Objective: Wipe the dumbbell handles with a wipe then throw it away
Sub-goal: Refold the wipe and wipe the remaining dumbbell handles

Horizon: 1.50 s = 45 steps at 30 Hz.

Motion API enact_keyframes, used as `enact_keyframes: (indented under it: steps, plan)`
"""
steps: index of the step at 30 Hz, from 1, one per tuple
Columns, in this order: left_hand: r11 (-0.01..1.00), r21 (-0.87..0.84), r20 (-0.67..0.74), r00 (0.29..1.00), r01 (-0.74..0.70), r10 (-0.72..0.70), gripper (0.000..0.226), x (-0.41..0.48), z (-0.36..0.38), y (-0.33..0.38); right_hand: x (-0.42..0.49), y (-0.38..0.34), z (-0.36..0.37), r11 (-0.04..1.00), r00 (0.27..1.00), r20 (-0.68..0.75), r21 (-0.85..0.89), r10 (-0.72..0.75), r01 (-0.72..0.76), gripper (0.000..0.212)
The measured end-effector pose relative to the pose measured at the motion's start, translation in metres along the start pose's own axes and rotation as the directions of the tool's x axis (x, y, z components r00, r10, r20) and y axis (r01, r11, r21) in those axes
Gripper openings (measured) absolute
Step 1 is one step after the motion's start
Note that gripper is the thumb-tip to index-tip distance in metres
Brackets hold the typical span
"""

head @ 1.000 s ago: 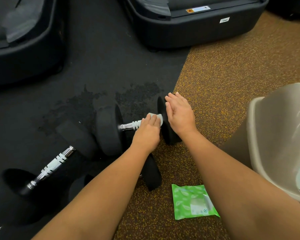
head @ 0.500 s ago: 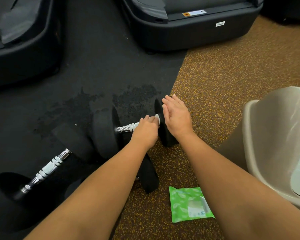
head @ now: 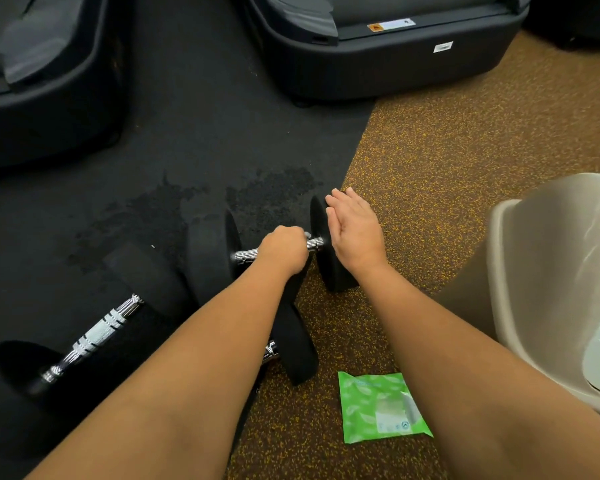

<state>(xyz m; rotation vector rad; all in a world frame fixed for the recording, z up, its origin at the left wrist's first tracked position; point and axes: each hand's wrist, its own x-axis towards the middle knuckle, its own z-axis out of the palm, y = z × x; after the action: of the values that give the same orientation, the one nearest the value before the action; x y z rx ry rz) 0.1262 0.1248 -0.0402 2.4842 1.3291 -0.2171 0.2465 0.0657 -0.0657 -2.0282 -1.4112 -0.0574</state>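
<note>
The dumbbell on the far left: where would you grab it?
Probably by its ridged silver handle, reaching down from above and closing around the bar. It lies flat on the floor, the handle is bare, and the black weights look too wide.

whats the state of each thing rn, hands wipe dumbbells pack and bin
left hand, grips wipe round dumbbell handle
right hand, flat against that dumbbell's end plate
wipe, mostly hidden in fist
second dumbbell, lying on black mat, untouched
third dumbbell, mostly hidden under left forearm
wipe pack, flat on speckled floor
bin, top open
</note>
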Motion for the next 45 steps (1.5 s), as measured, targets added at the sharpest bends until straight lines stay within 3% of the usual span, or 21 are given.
enact_keyframes:
  steps: [7, 15, 23, 26, 30, 34, 39, 45]
  plan:
    - [0.991, -0.051, -0.024, 0.992, -0.125, 0.123, 0.03, -0.004, 0.006, -0.001, -0.002, -0.001, 0.0, 1.0, 1.0, -0.028, 0.005, -0.01, 0.01, 0.046]
    - [0.999, -0.017, -0.009, 0.999, 0.034, -0.034, 0.024, 0.001, -0.001, -0.002, -0.001, 0.0, 0.0, 1.0, 1.0, -0.011, -0.009, -0.007, 0.007, 0.042]
    - [0.993, -0.028, -0.086, 0.99, -0.114, 0.111, 0.027, -0.013, 0.01, 0.014, -0.002, -0.001, -0.001, 1.0, 1.0, -0.015, -0.008, -0.005, 0.005, 0.044]
    - [0.976, 0.057, -0.135, 0.967, -0.21, 0.216, 0.039, -0.02, 0.024, 0.009, -0.002, -0.001, 0.0, 1.0, 1.0, -0.019, -0.005, -0.004, 0.004, 0.049]
    - [0.882, 0.263, -0.005, 0.914, -0.391, 0.406, 0.05, -0.025, 0.021, -0.011, -0.002, -0.002, -0.003, 1.0, 1.0, 0.012, 0.007, -0.007, 0.007, 0.049]
    - [0.859, 0.35, 0.078, 0.925, -0.375, 0.372, 0.055, -0.032, 0.01, -0.028, -0.002, -0.002, -0.004, 1.0, 0.999, 0.034, 0.017, -0.006, 0.005, 0.039]
    - [0.927, 0.262, -0.023, 0.958, -0.269, 0.284, 0.05, -0.032, 0.02, -0.019, -0.002, -0.002, -0.004, 1.0, 0.999, 0.051, 0.014, 0.004, -0.005, 0.038]
    - [0.818, 0.396, 0.053, 0.9, -0.417, 0.433, 0.048, -0.026, 0.018, -0.007, -0.002, -0.001, -0.004, 1.0, 0.998, 0.067, -0.006, -0.005, 0.005, 0.038]
